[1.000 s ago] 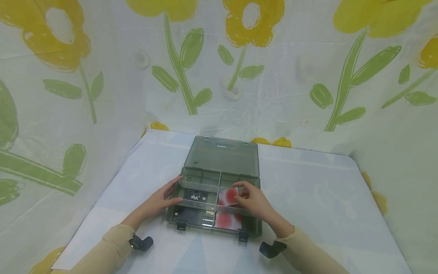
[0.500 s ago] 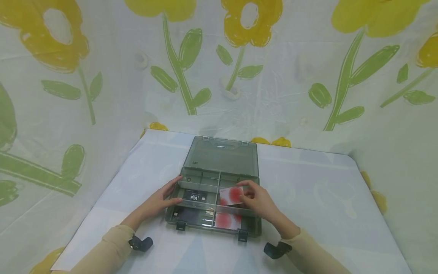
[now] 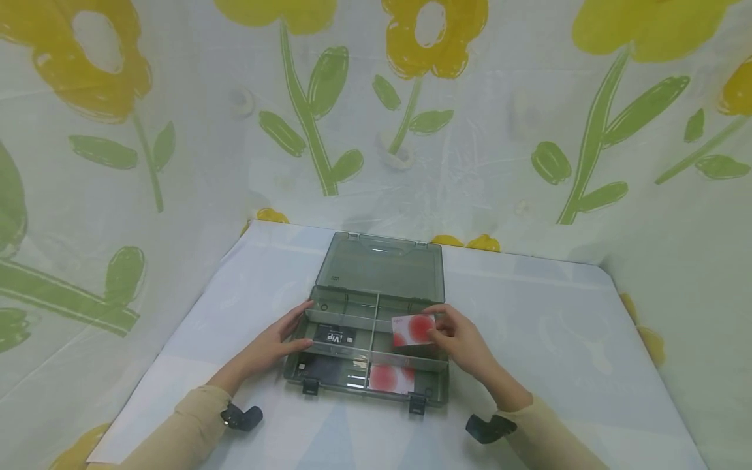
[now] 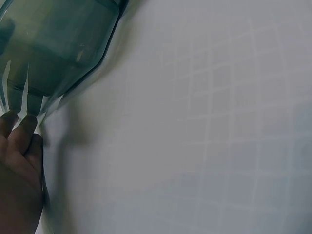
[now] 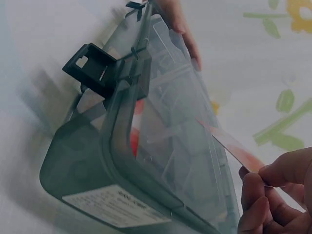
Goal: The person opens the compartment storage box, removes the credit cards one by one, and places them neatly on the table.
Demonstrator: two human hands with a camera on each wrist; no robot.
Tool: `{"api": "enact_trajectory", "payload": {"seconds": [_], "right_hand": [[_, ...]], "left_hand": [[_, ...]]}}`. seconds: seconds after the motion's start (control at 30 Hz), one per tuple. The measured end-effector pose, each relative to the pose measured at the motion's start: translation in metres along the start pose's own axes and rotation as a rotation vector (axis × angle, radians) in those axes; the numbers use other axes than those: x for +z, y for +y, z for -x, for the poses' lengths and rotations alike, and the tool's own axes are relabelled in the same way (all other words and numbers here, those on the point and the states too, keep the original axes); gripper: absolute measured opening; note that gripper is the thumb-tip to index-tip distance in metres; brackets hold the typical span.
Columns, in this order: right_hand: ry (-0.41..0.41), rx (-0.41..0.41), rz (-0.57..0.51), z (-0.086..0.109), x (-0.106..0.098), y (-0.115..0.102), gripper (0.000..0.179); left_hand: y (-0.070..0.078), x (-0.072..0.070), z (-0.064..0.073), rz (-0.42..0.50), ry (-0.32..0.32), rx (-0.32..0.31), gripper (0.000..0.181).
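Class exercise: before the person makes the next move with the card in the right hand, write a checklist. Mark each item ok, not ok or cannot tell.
1. Card secure: ok; the right hand pinches the red-and-white card by one end.
2. Box steadied: ok; the left hand touches the left side of the box.
3. Lid out of the way: ok; the lid lies folded back.
4. Front right compartment empty: not ok; a second red card lies there.
5. Area beneath the held card empty: cannot tell; the card hides part of it.
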State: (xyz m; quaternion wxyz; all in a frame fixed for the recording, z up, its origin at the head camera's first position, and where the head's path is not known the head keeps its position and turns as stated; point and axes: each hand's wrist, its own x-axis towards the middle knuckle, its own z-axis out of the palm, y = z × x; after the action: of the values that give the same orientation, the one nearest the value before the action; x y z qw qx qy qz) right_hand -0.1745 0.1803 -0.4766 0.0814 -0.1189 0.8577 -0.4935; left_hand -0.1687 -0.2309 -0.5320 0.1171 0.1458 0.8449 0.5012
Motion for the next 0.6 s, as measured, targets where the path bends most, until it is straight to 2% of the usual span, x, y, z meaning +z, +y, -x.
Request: {"api": "enact_trajectory", "payload": {"seconds": [0.6], "right_hand": [[0.089, 0.069, 0.019, 0.008, -0.032, 0.014, 0.032]], "left_hand": [[0.000, 0.001, -0.001, -0.010, 0.005, 0.016, 0.082]]}}
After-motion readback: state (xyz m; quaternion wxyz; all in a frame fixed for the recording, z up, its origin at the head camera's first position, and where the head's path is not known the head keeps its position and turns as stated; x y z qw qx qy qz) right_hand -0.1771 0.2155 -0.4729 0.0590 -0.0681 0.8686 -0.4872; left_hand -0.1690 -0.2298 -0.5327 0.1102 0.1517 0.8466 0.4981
